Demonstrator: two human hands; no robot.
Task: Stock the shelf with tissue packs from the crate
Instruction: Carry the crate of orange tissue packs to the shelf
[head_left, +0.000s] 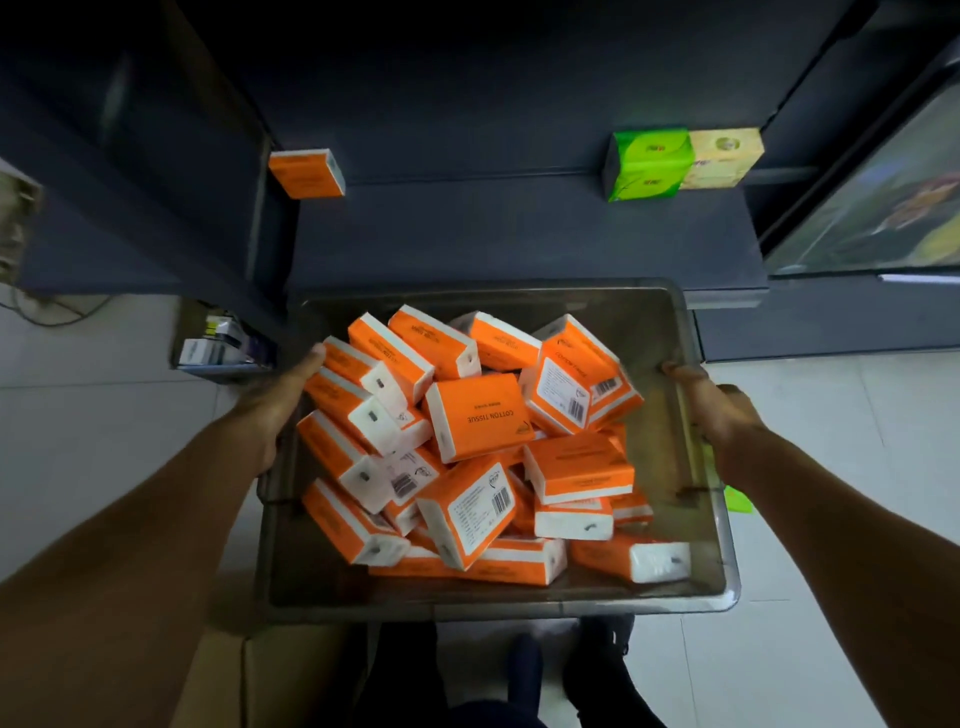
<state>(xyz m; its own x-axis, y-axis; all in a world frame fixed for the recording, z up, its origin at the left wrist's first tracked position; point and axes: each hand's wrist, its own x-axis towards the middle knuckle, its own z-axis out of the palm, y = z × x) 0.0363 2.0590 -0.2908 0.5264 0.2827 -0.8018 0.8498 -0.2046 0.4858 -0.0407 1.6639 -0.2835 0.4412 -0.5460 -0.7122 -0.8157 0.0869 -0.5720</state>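
left hand (270, 410) grips crate (493, 605) left rim; right hand (714, 410) grips right rim; tissue packs (478, 415) heaped inside

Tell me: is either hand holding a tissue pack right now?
No: the left hand and right hand each grip a side rim of the crate, and the tissue packs lie loose inside.

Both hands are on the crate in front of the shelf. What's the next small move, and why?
Probably set the crate down: left hand and right hand both grip its sides, so neither can pick an orange pack for the shelf.
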